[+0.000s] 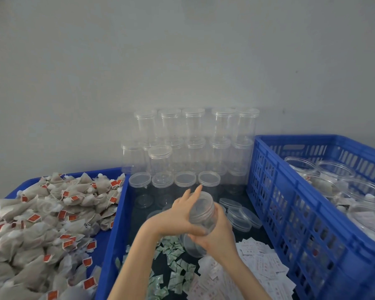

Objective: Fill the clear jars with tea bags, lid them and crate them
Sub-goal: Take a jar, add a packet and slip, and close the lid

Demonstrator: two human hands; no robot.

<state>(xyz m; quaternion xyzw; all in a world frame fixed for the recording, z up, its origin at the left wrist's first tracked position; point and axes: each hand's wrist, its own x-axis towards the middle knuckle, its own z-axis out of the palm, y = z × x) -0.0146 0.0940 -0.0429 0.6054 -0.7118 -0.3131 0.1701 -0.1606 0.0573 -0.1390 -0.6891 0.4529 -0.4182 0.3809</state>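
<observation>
The person is standing over a blue tray (120,213) and working on one clear jar (200,224), which is tilted between both hands above the tray's dark floor. The left hand (182,215) is lying across the jar's upper part, near the lid end, its fingers mostly straight with one pointing away; the grip there is pressing rather than wrapping. The right hand (217,237) is curling around the jar's body from below, holding it firmly. The jar itself looks empty as far as the blur allows, so I judge the lid is coming off rather than going on, though I cannot tell for sure.

Much of the job is lying ahead. A heap of tea bags (41,224) with red tags is filling the tray on the left, untouched by either hand. Stacked empty jars (195,135) are standing against the wall, with a lidded row just in front of them inside the tray. Loose lids (243,215) are lying beside the hands, and small green packets (173,265) and white slips (260,267) are scattered nearer the person. On the right, the blue crate (290,208) is already holding several filled jars (333,182), so some rounds are done, but the crate looks far from full.
</observation>
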